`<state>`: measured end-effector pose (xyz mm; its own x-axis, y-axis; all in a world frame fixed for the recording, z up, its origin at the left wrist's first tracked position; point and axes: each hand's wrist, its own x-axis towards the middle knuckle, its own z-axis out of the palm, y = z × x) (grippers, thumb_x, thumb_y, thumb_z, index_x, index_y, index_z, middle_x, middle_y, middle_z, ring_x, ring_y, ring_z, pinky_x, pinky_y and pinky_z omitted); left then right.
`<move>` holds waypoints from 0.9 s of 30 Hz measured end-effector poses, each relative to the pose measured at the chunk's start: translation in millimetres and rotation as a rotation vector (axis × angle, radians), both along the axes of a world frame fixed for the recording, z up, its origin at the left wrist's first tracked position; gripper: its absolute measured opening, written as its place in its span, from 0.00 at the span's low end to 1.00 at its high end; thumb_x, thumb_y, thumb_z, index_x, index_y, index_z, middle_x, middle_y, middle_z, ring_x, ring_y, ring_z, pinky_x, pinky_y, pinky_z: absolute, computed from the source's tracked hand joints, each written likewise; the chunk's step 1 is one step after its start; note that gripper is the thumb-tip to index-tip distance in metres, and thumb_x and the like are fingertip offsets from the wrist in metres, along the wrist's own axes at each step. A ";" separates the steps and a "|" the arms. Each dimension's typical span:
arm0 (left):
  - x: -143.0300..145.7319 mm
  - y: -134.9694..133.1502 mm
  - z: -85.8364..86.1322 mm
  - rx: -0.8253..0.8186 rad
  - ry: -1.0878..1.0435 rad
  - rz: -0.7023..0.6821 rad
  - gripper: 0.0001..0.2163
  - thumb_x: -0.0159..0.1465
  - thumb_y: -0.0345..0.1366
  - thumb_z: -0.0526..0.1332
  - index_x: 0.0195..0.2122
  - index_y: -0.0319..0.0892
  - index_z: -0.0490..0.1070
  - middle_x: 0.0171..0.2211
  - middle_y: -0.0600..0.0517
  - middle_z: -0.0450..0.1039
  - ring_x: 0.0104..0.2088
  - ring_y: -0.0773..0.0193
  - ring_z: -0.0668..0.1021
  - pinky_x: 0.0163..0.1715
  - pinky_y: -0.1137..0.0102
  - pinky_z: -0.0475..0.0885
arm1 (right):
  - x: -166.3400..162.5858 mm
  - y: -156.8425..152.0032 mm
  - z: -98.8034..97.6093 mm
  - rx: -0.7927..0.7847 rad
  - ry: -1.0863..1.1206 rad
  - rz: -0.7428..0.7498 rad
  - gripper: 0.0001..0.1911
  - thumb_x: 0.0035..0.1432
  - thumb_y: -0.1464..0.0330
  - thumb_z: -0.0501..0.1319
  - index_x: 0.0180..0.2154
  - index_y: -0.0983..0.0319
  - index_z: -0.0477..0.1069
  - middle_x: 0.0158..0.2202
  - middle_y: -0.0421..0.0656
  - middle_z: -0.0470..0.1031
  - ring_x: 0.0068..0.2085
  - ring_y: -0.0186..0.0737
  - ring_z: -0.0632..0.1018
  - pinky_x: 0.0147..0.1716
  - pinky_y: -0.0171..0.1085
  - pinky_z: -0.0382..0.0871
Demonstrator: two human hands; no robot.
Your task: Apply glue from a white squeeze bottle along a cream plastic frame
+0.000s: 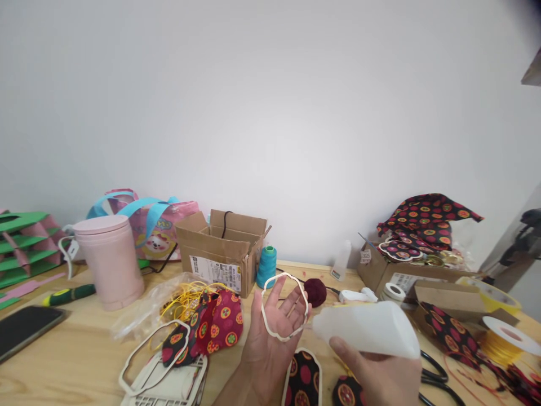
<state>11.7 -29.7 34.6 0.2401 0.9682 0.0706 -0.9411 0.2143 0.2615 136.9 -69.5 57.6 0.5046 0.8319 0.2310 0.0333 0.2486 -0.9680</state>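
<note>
My left hand (273,332) is palm up over the wooden table (76,355), fingers spread, with a thin cream scalloped frame ring (284,305) resting across its fingers and palm. My right hand (378,372) grips a translucent white squeeze bottle (367,329), tipped sideways with its nozzle pointing left at the ring. Below the hands lie a cream frame filled with patterned fabric (302,378) and a round fabric piece (346,392).
A cardboard box (222,248), teal thread spool (267,265), pink jar (110,260), pink bag (156,225) and phone (25,330) stand left. Patterned fabric pieces (211,324), yellow cords (186,299) and empty frames (154,361) lie nearby. Boxes with fabric (422,225), tape (393,292) and scissors (439,378) are right.
</note>
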 end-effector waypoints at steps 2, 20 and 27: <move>-0.5 0.0 -2.2 0.011 -0.018 -0.002 0.28 0.59 0.49 0.49 0.57 0.43 0.45 0.40 0.41 0.69 0.40 0.58 0.74 0.42 0.65 0.66 | 1.6 1.2 1.1 -0.007 -0.005 -0.014 0.28 0.25 0.61 0.70 0.32 0.67 0.69 0.24 0.45 0.77 0.27 0.44 0.77 0.26 0.34 0.74; -0.1 -0.6 -5.7 0.038 -0.041 -0.083 0.27 0.59 0.49 0.48 0.58 0.44 0.45 0.40 0.41 0.70 0.41 0.58 0.74 0.48 0.59 0.62 | 28.2 27.0 9.0 0.175 0.131 -0.262 0.25 0.33 0.68 0.68 0.38 0.66 0.68 0.33 0.44 0.76 0.39 0.41 0.75 0.40 0.36 0.69; -6.7 3.1 -12.6 0.058 -0.027 -0.010 0.22 0.59 0.49 0.50 0.49 0.40 0.65 0.41 0.39 0.71 0.44 0.57 0.73 0.49 0.61 0.62 | 36.4 32.7 8.2 -0.158 0.546 0.513 0.23 0.45 0.64 0.65 0.43 0.61 0.62 0.26 0.38 0.73 0.23 0.33 0.76 0.18 0.26 0.70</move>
